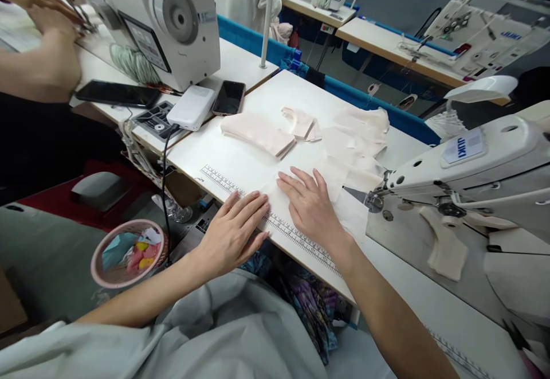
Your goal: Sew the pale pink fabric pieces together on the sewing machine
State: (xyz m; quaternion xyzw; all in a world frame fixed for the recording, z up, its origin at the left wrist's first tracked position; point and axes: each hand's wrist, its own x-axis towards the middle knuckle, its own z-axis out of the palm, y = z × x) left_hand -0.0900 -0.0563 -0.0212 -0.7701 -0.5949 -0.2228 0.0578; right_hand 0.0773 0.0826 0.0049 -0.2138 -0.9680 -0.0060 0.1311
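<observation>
My left hand (234,227) lies flat near the table's front edge, fingers stretched over the printed ruler (301,238). Beside it, my right hand (310,210) rests with its fingers apart on a thin whitish fabric piece (275,188), pressing it to the tabletop. The piece's far outline blends into the white table. Behind my hands lie a folded pale pink fabric stack (258,134), a small curved pink piece (301,124) and a loose heap of pale fabric (356,138).
A sewing machine (472,161) stands at the right, a curved fabric piece (444,247) on its bed. To the left are a phone (230,98), a white power bank (191,108) and another machine (172,18), with a co-worker's arm (43,52) beyond. A scrap basket (129,253) sits below.
</observation>
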